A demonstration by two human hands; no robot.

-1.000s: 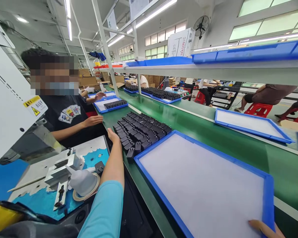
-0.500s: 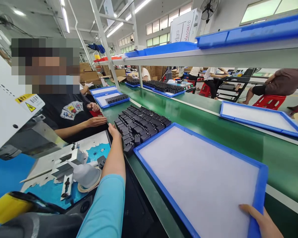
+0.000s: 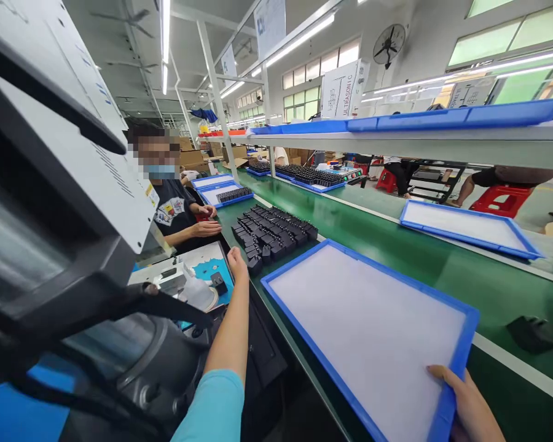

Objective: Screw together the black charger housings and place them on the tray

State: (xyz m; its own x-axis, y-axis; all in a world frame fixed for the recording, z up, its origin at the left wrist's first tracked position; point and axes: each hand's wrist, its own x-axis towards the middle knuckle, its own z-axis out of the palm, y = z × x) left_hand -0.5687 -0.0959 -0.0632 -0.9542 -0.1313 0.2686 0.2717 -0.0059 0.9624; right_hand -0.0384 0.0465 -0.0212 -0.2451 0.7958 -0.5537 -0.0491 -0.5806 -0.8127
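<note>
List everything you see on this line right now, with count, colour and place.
near tray: one, blue rim, white liner, belt in front.
black parts: many, packed on belt beyond near tray.
loose part: one, black, belt at right.
side tray: one, blue, white liner, far right.
belt: one, green, centre.
shelf trays: several, blue, overhead.
co-worker: one, dark shirt, left.
machine: one, white and black, near left.
left hand: one, at black parts' near edge.
right hand: one, grips near tray's corner.

Your left hand [image 3: 237, 261] reaches far forward on a straight arm, wrist level, its fingers hidden beyond the knuckles. Your right hand [image 3: 465, 402] sits low and near, thumb laid on top, fingers tucked beneath, pinching.
</note>
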